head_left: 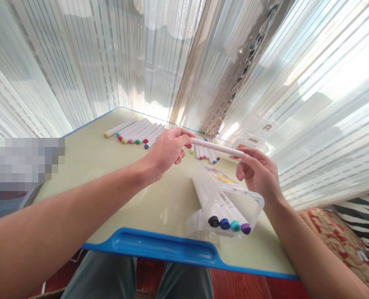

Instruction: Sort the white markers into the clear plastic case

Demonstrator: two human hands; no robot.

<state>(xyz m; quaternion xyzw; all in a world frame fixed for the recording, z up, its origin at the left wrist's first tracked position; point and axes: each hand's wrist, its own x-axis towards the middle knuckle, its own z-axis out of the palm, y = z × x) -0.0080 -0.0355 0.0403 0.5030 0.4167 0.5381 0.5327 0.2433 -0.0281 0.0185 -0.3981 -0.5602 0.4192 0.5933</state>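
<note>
A white marker [217, 146] is stretched between my two hands above the table. My left hand [171, 149] pinches its left end, and my right hand [259, 170] grips the right end; the fingers hide both tips, so the cap colour does not show. Below my right hand lies a clear plastic case [200, 187] with several markers in it, their round ends black [213, 221], blue [225, 224], turquoise [235, 226] and purple [246, 228]. Beyond my left hand, a row of white markers [134, 132] with coloured ends lies on the tabletop.
Behind the held marker lies another group of markers [205, 151]. A clear plastic lid or box [256, 133] stands at the back right. The pale table [109, 216] has a blue rim with a blue tray groove [166, 247] in front. String curtains [125, 54] hang behind.
</note>
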